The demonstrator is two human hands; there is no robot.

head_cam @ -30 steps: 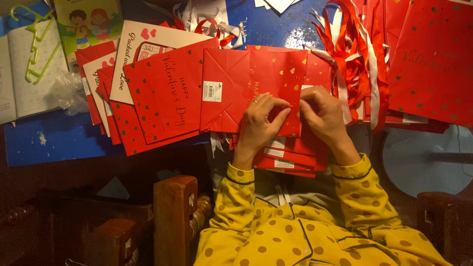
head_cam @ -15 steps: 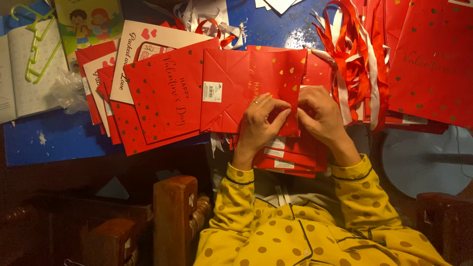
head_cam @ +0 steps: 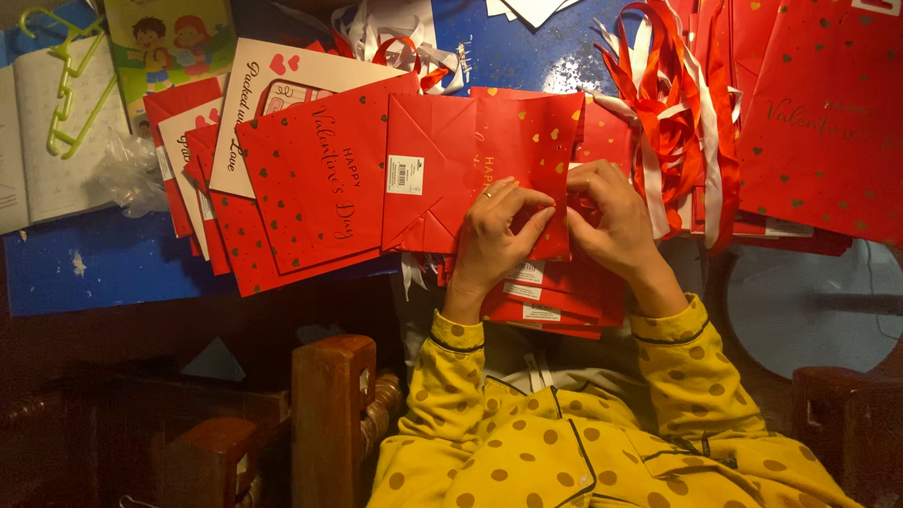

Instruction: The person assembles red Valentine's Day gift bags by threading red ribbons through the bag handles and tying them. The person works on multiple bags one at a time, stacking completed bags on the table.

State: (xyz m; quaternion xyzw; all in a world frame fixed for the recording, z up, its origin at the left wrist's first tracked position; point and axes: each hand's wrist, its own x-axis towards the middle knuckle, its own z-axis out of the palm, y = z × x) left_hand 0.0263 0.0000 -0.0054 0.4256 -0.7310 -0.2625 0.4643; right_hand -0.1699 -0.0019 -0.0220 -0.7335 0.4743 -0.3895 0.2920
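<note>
Partly hidden, left hand (head_cam: 497, 235) and right hand (head_cam: 611, 221) fingers clamped on red gift bag (head_cam: 527, 141), lower edge covered.

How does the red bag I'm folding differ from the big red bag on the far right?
The red bag under both hands is partly folded, its white label showing; the big red bag at the right lies flat. The left hand and right hand press the first; nothing touches the second. Both are red with gold hearts.

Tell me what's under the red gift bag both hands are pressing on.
Under the red gift bag held by the left hand and right hand lies a stack of flat red bags, edges and white labels showing. Whatever lies beneath that stack is covered.
</note>
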